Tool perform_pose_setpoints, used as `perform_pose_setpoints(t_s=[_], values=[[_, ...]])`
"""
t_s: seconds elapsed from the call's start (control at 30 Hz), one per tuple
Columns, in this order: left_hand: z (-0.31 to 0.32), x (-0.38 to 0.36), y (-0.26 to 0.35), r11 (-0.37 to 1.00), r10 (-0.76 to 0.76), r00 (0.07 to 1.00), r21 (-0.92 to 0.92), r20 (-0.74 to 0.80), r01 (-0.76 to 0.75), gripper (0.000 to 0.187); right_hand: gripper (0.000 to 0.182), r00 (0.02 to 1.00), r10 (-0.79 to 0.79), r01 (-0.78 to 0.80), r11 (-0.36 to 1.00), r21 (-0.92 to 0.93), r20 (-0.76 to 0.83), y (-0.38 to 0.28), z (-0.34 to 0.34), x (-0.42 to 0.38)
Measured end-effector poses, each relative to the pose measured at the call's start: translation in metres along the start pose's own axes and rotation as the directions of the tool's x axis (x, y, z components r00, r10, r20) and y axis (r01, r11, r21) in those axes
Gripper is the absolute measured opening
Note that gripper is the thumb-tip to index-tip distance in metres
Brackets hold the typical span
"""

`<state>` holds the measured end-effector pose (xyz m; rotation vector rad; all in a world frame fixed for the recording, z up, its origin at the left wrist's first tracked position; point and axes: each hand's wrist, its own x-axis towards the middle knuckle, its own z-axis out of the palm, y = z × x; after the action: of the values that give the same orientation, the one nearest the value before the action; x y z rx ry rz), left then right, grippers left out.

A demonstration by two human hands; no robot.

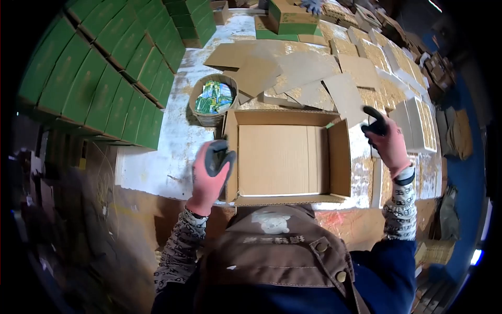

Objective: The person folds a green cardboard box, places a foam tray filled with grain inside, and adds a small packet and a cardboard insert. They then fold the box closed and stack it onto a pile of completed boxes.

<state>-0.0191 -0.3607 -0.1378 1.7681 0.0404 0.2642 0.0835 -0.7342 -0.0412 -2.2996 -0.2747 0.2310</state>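
Note:
An open cardboard box (pixel 282 159) stands in front of me at the table's near edge, its inner bottom bare and its flaps standing up. My left hand (pixel 210 175), in a pink glove with a dark palm, is at the box's left side. Its thumb and fingers curve apart, with the tips right at the left flap. To the right of the box, my right hand (pixel 387 140) is raised in a matching glove, thumb and fingers spread with nothing between them. Just beyond the box's far left corner sits a round tub (pixel 210 120) holding green and white packets (pixel 214 98).
Stacked green boxes (pixel 112 81) form a wall on the left. Flat cardboard sheets (pixel 303 70) lie beyond the box. White trays with tan granular material (pixel 429 125) line the right side. A green carton (pixel 297 21) and a glove (pixel 312 6) are at the far end.

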Motion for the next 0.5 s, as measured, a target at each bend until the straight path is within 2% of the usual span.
perform_pose_setpoints(t_s=[0.03, 0.07, 0.1, 0.13, 0.17, 0.2, 0.23, 0.27, 0.3, 0.33, 0.37, 0.4, 0.43, 0.47, 0.5], values=[[0.001, 0.004, 0.0, 0.97, 0.077, 0.983, 0.215, 0.166, -0.113, 0.035, 0.058, 0.994, 0.084, -0.094, 0.981, 0.167, 0.063, 0.049, 0.002, 0.005], [0.004, 0.007, 0.001, 0.884, 0.101, 0.932, 0.398, 0.348, -0.245, 0.036, 0.068, 0.976, 0.169, -0.207, 0.923, 0.325, 0.141, 0.085, 0.015, 0.008], [0.014, 0.009, 0.002, 0.781, 0.059, 0.833, 0.494, 0.55, -0.382, 0.041, 0.079, 0.841, 0.204, -0.472, 0.73, 0.495, 0.501, 0.097, 0.036, 0.014], [0.024, 0.009, 0.003, 0.661, -0.024, 0.699, 0.536, 0.715, -0.525, 0.046, 0.083, 0.849, 0.228, -0.426, 0.829, 0.362, 0.476, 0.086, 0.075, 0.015], [0.021, 0.007, -0.005, 0.696, -0.075, 0.674, 0.523, 0.735, -0.492, 0.058, 0.085, 0.96, 0.082, -0.17, 0.929, 0.327, 0.266, 0.076, 0.112, 0.006], [0.022, 0.002, -0.019, 0.734, -0.02, 0.817, 0.564, 0.576, -0.379, 0.062, 0.069, 0.998, 0.002, -0.027, 0.919, 0.393, 0.065, 0.09, 0.14, 0.005], [0.022, -0.007, -0.039, 0.764, 0.02, 0.925, 0.591, 0.38, -0.259, 0.066, 0.082, 0.863, 0.445, -0.501, 0.811, 0.302, 0.238, 0.071, 0.122, 0.0], [0.022, -0.013, -0.057, 0.856, -0.029, 0.96, 0.503, 0.277, -0.119, 0.072, 0.055, 0.952, 0.303, -0.291, 0.869, 0.401, 0.034, 0.057, 0.127, -0.009], [0.023, -0.019, -0.076, 0.925, -0.078, 0.982, 0.38, 0.17, 0.008, 0.079, 0.045, 0.971, 0.237, -0.222, 0.891, 0.396, 0.009, 0.081, 0.13, -0.008], [0.032, -0.025, -0.086, 0.978, -0.195, 0.957, 0.121, 0.215, 0.172, 0.087, 0.045, 0.957, 0.272, -0.289, 0.903, 0.319, 0.097, 0.092, 0.127, -0.007], [0.038, -0.03, -0.057, 0.834, -0.425, 0.877, -0.279, 0.224, 0.476, 0.083, 0.046, 0.916, 0.333, -0.387, 0.883, 0.265, 0.225, 0.089, 0.119, -0.005], [0.042, -0.037, -0.028, 0.46, -0.578, 0.743, -0.618, 0.336, 0.638, 0.079, 0.041, 0.959, 0.153, -0.239, 0.889, 0.391, 0.238, 0.076, 0.119, -0.004], [0.041, -0.041, -0.051, 0.407, -0.517, 0.772, -0.686, 0.37, 0.603, 0.069, 0.041, 0.954, 0.112, -0.197, 0.933, 0.302, 0.278, 0.088, 0.116, -0.004], [0.032, -0.048, -0.086, 0.469, -0.448, 0.815, -0.68, 0.366, 0.563, 0.063, 0.041, 0.946, 0.065, -0.138, 0.967, 0.213, 0.318, 0.1, 0.113, 0.0], [0.012, -0.064, -0.124, 0.526, -0.384, 0.848, -0.669, 0.364, 0.525, 0.058, 0.043, 0.941, -0.064, -0.001, 0.982, 0.191, 0.333, 0.094, 0.118, -0.003]])
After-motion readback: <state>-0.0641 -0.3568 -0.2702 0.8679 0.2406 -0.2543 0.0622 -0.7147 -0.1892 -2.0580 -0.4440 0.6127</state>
